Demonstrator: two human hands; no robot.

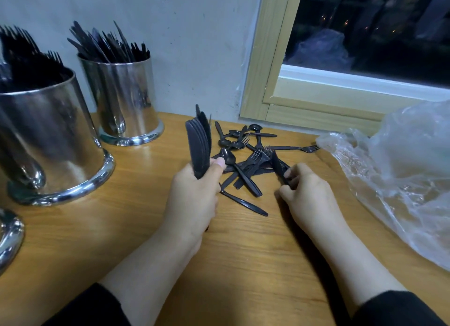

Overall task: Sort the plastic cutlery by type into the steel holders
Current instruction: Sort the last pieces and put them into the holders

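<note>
Black knife bundle [199, 147] gripped in left hand [194, 194], single knife [278, 167] pinched in right hand [306, 191].

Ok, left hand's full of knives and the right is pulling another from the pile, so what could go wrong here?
1. The knife bundle fans out above the left hand; adding one may let some slip.
2. The right hand pinches a knife lying against forks; lifting may drag them along.

Eatery counter: steel cutlery holders [126, 99], window [365, 33]
</note>
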